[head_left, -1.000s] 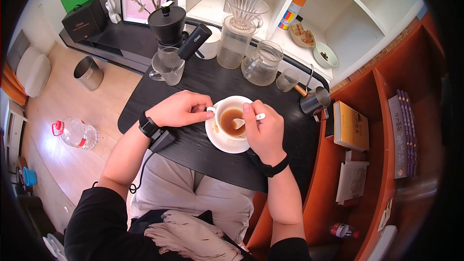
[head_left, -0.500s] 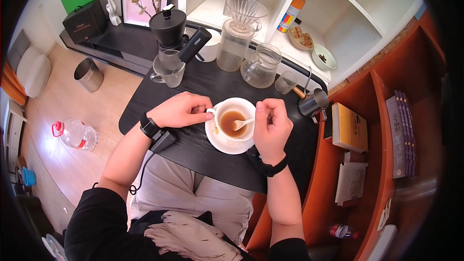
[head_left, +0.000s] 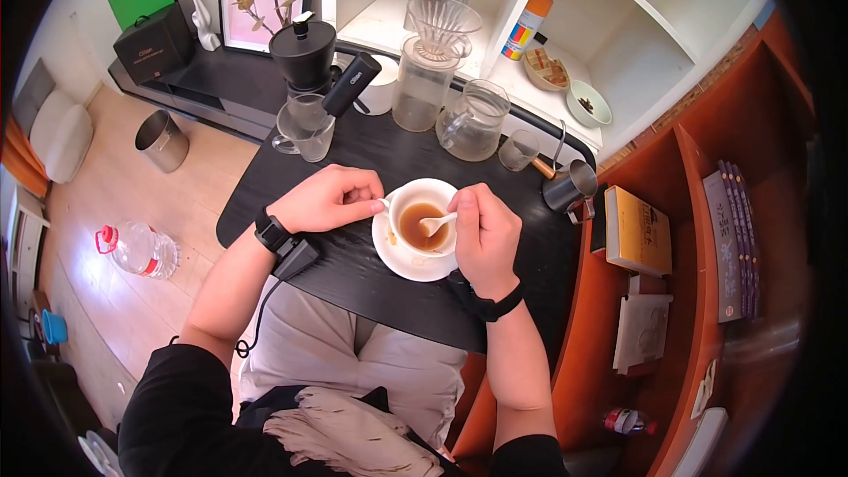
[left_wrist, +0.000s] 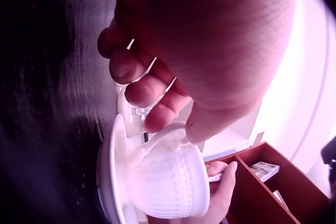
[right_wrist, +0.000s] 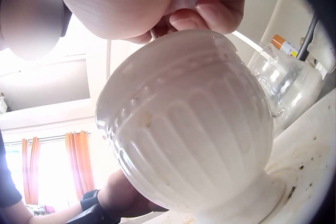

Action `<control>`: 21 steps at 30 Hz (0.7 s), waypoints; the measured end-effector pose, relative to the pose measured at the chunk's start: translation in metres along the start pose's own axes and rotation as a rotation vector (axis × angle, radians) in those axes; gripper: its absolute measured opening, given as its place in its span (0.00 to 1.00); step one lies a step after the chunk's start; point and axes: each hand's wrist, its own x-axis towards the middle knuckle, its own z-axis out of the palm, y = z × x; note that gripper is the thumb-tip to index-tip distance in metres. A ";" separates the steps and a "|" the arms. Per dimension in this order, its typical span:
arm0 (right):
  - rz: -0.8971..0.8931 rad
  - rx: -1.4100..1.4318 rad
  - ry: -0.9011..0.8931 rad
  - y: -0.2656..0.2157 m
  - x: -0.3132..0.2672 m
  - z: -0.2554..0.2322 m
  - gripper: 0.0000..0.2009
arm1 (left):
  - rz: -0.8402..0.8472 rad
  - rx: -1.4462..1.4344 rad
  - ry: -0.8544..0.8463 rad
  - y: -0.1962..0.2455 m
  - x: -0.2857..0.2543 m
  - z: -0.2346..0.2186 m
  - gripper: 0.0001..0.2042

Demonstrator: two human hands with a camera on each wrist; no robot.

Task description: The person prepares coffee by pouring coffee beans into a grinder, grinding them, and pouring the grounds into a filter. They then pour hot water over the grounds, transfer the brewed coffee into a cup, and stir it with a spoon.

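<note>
A white cup (head_left: 400,212) of brown liquid stands on a white saucer (head_left: 408,267), whose surface has brown stains. My left hand (head_left: 325,200) pinches the cup's handle between thumb and forefinger; the other fingers are bent beside it in the left wrist view. From the right, my right hand (head_left: 486,234) holds the end of a white spoon (head_left: 433,224) between thumb and fingers. The spoon's bowl is in the liquid. In the right wrist view the ribbed side of the cup (right_wrist: 194,124) hides most of the spoon.
Behind the cup on the black table (head_left: 353,274) stand a glass mug (head_left: 305,128), a black grinder (head_left: 303,55), a glass dripper (head_left: 442,26) on a jar, a glass pot (head_left: 474,122), a small glass (head_left: 518,152) and a steel pitcher (head_left: 570,187). Wooden shelves (head_left: 552,336) flank the right side.
My right hand drew back to the right, then came back left a little, its fingertips now at the spoon's end. The spoon has shifted slightly in the cup. My left hand stays on the handle.
</note>
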 end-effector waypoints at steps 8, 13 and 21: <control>0.028 -0.001 0.010 0.001 0.001 0.001 0.13 | 0.016 -0.015 0.006 -0.001 0.000 0.000 0.06; 0.037 -0.009 0.020 0.003 0.000 0.002 0.13 | 0.026 -0.045 -0.004 -0.002 0.000 0.001 0.06; 0.056 -0.011 0.024 0.003 0.001 0.002 0.13 | 0.023 -0.063 -0.012 -0.002 0.000 0.001 0.07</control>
